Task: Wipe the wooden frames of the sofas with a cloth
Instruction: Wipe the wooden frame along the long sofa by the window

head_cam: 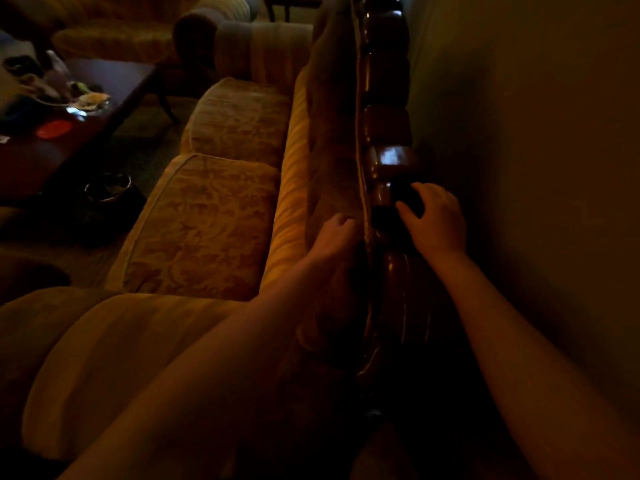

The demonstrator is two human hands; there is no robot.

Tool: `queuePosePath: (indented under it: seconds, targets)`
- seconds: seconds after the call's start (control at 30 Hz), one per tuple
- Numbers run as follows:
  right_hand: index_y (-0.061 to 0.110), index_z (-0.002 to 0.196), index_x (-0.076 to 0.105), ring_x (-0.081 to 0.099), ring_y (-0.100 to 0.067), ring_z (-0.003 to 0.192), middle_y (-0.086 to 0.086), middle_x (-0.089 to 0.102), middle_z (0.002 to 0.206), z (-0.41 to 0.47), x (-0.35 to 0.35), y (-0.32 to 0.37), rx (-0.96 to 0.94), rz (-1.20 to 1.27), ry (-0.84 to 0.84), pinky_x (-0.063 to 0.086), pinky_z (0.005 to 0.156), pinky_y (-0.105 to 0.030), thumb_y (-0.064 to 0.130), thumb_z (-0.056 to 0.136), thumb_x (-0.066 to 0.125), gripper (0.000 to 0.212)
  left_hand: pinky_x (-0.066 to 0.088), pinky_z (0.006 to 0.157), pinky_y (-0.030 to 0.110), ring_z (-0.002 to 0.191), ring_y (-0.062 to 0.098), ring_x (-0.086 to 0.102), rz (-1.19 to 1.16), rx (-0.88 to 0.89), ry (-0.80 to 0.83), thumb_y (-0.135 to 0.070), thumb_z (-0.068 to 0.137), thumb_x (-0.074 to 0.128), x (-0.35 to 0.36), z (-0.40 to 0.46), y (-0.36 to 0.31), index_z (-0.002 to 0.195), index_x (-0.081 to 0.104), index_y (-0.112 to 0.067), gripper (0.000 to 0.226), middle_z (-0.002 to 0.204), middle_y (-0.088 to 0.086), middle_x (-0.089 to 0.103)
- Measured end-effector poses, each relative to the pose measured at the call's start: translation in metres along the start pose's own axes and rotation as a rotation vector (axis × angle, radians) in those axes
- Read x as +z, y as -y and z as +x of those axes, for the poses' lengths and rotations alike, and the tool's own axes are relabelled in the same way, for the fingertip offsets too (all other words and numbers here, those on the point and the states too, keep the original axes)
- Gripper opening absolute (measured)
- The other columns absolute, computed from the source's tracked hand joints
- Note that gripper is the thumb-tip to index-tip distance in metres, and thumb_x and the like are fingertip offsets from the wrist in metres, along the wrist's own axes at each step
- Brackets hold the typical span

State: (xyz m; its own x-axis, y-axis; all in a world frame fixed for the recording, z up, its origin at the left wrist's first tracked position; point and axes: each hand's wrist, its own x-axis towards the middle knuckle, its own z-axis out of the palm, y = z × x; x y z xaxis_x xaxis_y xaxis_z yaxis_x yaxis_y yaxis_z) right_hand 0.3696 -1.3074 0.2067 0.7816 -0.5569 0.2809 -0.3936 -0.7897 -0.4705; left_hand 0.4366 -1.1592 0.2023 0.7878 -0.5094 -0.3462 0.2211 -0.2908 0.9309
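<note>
The dark carved wooden frame (384,98) runs along the top of the yellow sofa's backrest, close to the wall on the right. My right hand (434,221) presses a dark cloth (405,209) onto the top of that frame, fingers curled over it. My left hand (334,233) rests on the upholstered backrest (332,140) just left of the frame, its fingers curled against the fabric edge. The room is dim, so the cloth shows only as a dark patch under my fingers.
Patterned seat cushions (204,223) lie to the left. A dark coffee table (69,133) with several small items stands further left, a metal bowl (109,187) on the floor beside it. Another sofa (114,39) stands at the back. The wall (519,168) is tight against the frame.
</note>
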Motion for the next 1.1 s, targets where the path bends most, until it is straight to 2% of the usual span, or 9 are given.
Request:
queuePosePath:
  seconds: [0.1, 0.3, 0.43, 0.53, 0.67, 0.8, 0.93, 1.03, 1.1]
  targets:
    - [0.018, 0.132, 0.050, 0.042, -0.028, 0.125, -0.007, 0.049, 0.136, 0.019, 0.006, 0.006, 0.015, -0.083, 0.031, 0.042, 0.097, -0.044, 0.037, 0.092, 0.052, 0.044, 0.045, 0.055, 0.019, 0.070, 0.010, 0.055, -0.036, -0.002, 0.008, -0.013, 0.098, 0.039, 0.013, 0.001, -0.005, 0.125, 0.050, -0.009, 0.029, 0.097, 0.006, 0.056]
    - [0.028, 0.130, 0.052, 0.038, -0.025, 0.127, 0.001, 0.048, 0.135, 0.049, 0.019, 0.015, -0.050, -0.134, 0.115, 0.035, 0.097, -0.044, 0.041, 0.090, 0.052, 0.043, 0.048, 0.093, 0.045, 0.103, 0.031, 0.058, -0.027, -0.049, -0.174, -0.016, 0.095, 0.038, 0.031, 0.028, -0.018, 0.110, 0.053, -0.011, 0.021, 0.111, 0.014, 0.058]
    - [0.027, 0.127, 0.055, 0.039, -0.023, 0.127, 0.002, 0.049, 0.135, 0.050, 0.019, 0.010, -0.101, -0.106, 0.145, 0.034, 0.101, -0.045, 0.042, 0.090, 0.052, 0.040, 0.047, 0.095, 0.046, 0.100, 0.026, 0.058, -0.058, -0.085, -0.245, -0.025, 0.099, 0.034, 0.037, 0.043, -0.022, 0.109, 0.052, -0.007, 0.027, 0.102, 0.009, 0.058]
    - [0.027, 0.129, 0.053, 0.035, -0.023, 0.133, 0.002, 0.046, 0.139, 0.031, 0.007, 0.001, -0.158, -0.102, 0.175, 0.030, 0.105, -0.052, 0.042, 0.090, 0.053, 0.042, 0.046, 0.097, 0.050, 0.106, 0.025, 0.057, -0.086, -0.075, -0.260, -0.036, 0.099, 0.032, 0.039, 0.051, -0.018, 0.124, 0.052, -0.008, 0.042, 0.117, 0.012, 0.058]
    - [0.018, 0.124, 0.060, 0.045, -0.031, 0.126, -0.006, 0.055, 0.131, 0.000, -0.001, -0.019, -0.209, -0.066, 0.053, 0.040, 0.096, -0.056, 0.038, 0.086, 0.061, 0.042, 0.048, 0.095, 0.046, 0.103, 0.021, 0.058, -0.107, -0.031, -0.288, -0.039, 0.099, 0.034, 0.041, 0.046, -0.021, 0.119, 0.051, -0.011, 0.038, 0.108, 0.003, 0.059]
    - [0.018, 0.130, 0.053, 0.044, -0.029, 0.124, -0.005, 0.050, 0.134, 0.035, 0.007, -0.012, -0.021, -0.065, 0.080, 0.043, 0.094, -0.046, 0.039, 0.091, 0.052, 0.044, 0.047, 0.071, 0.023, 0.082, 0.004, 0.054, -0.035, 0.071, -0.189, -0.028, 0.101, 0.036, 0.044, 0.039, -0.030, 0.124, 0.048, -0.016, 0.029, 0.090, -0.011, 0.052]
    - [0.021, 0.134, 0.047, 0.042, -0.029, 0.124, -0.006, 0.044, 0.138, 0.067, 0.015, -0.008, 0.138, -0.005, 0.143, 0.044, 0.094, -0.045, 0.039, 0.093, 0.049, 0.045, 0.049, 0.080, 0.031, 0.090, 0.012, 0.057, 0.020, 0.134, -0.127, -0.027, 0.100, 0.037, 0.040, 0.046, -0.036, 0.130, 0.044, -0.012, 0.034, 0.097, -0.005, 0.054]
    - [0.019, 0.137, 0.045, 0.042, -0.030, 0.125, -0.007, 0.041, 0.141, 0.043, 0.006, -0.010, 0.239, 0.093, 0.084, 0.042, 0.097, -0.043, 0.036, 0.094, 0.049, 0.046, 0.048, 0.067, 0.024, 0.084, 0.012, 0.058, -0.055, 0.133, -0.132, -0.023, 0.099, 0.040, 0.042, 0.053, -0.041, 0.123, 0.049, -0.012, 0.028, 0.100, 0.002, 0.059]
    - [0.018, 0.138, 0.045, 0.040, -0.031, 0.128, -0.008, 0.038, 0.144, 0.015, -0.003, -0.006, 0.304, 0.125, 0.036, 0.039, 0.099, -0.042, 0.034, 0.093, 0.052, 0.048, 0.047, 0.069, 0.023, 0.086, 0.011, 0.058, -0.135, 0.116, -0.137, -0.022, 0.098, 0.040, 0.046, 0.056, -0.044, 0.122, 0.050, -0.013, 0.027, 0.103, 0.003, 0.059]
